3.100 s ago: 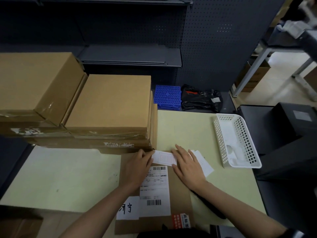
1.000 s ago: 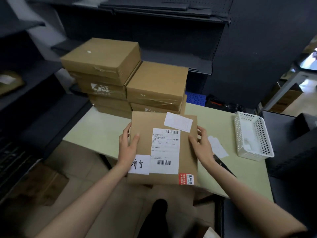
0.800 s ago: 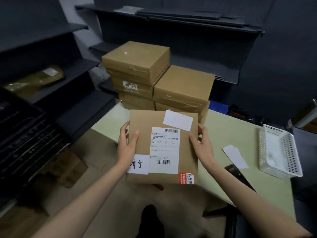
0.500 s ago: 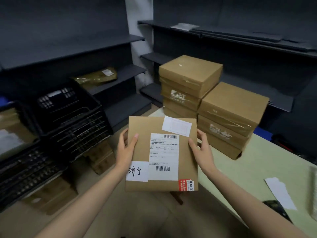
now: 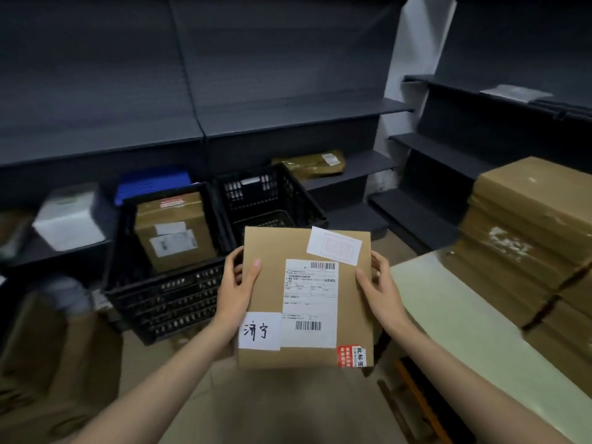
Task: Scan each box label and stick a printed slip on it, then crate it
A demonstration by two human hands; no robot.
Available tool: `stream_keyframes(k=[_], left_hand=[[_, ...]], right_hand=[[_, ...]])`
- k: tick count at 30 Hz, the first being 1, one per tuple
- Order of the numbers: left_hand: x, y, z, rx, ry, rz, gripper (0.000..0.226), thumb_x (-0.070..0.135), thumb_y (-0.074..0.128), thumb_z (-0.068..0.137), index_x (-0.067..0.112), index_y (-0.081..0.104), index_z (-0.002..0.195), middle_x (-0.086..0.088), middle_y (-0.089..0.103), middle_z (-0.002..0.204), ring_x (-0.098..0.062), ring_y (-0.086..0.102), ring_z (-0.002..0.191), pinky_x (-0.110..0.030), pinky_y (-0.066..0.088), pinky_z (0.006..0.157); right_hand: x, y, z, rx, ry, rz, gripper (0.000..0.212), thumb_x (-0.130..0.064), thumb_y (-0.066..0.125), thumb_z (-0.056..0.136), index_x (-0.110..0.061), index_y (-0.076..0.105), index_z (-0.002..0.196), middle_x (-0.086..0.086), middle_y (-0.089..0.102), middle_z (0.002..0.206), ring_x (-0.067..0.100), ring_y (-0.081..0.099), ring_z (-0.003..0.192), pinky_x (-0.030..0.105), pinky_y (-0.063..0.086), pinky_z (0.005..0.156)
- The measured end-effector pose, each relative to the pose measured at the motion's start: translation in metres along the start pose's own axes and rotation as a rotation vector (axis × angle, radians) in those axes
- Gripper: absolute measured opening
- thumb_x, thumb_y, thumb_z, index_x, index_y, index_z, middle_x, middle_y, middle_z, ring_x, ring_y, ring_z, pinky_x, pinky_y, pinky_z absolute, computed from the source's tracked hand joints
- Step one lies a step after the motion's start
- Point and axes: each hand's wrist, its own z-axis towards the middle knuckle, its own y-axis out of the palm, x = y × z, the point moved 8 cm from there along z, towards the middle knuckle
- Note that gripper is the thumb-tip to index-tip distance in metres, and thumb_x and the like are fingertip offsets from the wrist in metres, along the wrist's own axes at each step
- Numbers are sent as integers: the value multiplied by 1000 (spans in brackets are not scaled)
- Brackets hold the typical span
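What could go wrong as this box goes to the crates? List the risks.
1. The slip sits crooked at the box top edge; a corner might lift and snag.
2. The left hand and right hand grip only the box sides, so it could slip.
3. The near crate already holds a parcel; dropping the box in could scuff labels.
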Motion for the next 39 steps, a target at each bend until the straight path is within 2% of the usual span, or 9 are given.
stream_keyframes(k=[2, 6, 12, 17, 22, 27, 32, 37, 39], left_hand=[[-3, -33, 11, 38, 1, -1, 47, 39, 57, 91, 33, 39, 133, 11, 56, 112, -6, 60, 98, -27, 52, 75], [-14, -97, 27, 106, -12, 12, 47, 37, 60, 89, 36, 40, 131, 9, 57, 116, -9, 59, 104, -26, 51, 77], [-28, -164, 35, 155, -23, 72, 48, 38, 61, 87, 41, 40, 131, 12, 53, 121, -1, 54, 108, -13, 47, 72], [-44, -185, 49, 194, -43, 7, 50, 37, 62, 86, 40, 42, 131, 7, 54, 125, -8, 56, 111, -26, 53, 83], [-43, -200, 84, 249, -19, 5, 48, 32, 62, 88, 38, 42, 131, 12, 55, 122, -2, 56, 109, -22, 52, 82], [-27, -215, 145, 297, 46, 39, 48, 26, 61, 90, 32, 41, 133, 15, 54, 123, 9, 56, 105, -13, 51, 80], [-15, -231, 203, 358, 79, 31, 46, 27, 60, 90, 37, 40, 131, 14, 53, 123, 0, 54, 112, -18, 51, 83], [-13, -242, 243, 414, 104, 5, 40, 26, 58, 91, 33, 43, 128, 13, 56, 120, -3, 57, 108, -15, 52, 75], [-14, -250, 256, 424, 114, 6, 43, 31, 59, 89, 31, 45, 130, 11, 57, 122, -2, 58, 108, -18, 52, 81]], right_hand=[[-14, 36, 12, -51, -36, -8, 49, -45, 53, 93, -40, 30, 136, -29, 48, 124, -8, 51, 109, 33, 46, 93], [-39, 100, 36, -154, -103, -84, 55, -34, 55, 95, -28, 29, 143, -15, 45, 131, -2, 46, 112, 20, 40, 88], [-88, 173, 77, -308, -336, -309, 59, -38, 54, 94, -24, 30, 146, -9, 33, 148, 7, 34, 133, 29, 35, 102], [-110, 228, 107, -544, -478, -568, 63, -65, 43, 88, -30, 40, 140, -10, 43, 141, 10, 43, 126, 32, 39, 98], [-116, 271, 152, -699, -526, -740, 72, -81, 29, 80, -38, 42, 137, -14, 51, 136, 8, 48, 122, 32, 39, 96], [-145, 309, 218, -773, -531, -755, 59, -72, 39, 85, -43, 40, 136, -16, 51, 135, 9, 49, 121, 36, 40, 94], [-178, 346, 279, -863, -535, -690, 64, -77, 43, 79, -45, 42, 133, -20, 50, 128, 4, 48, 112, 35, 41, 93], [-191, 382, 317, -978, -491, -504, 60, -66, 44, 82, -38, 45, 135, -15, 49, 133, 6, 46, 120, 26, 36, 96], [-195, 395, 330, -1009, -469, -492, 65, -76, 43, 78, -42, 46, 133, -14, 50, 133, 8, 47, 119, 29, 39, 96]])
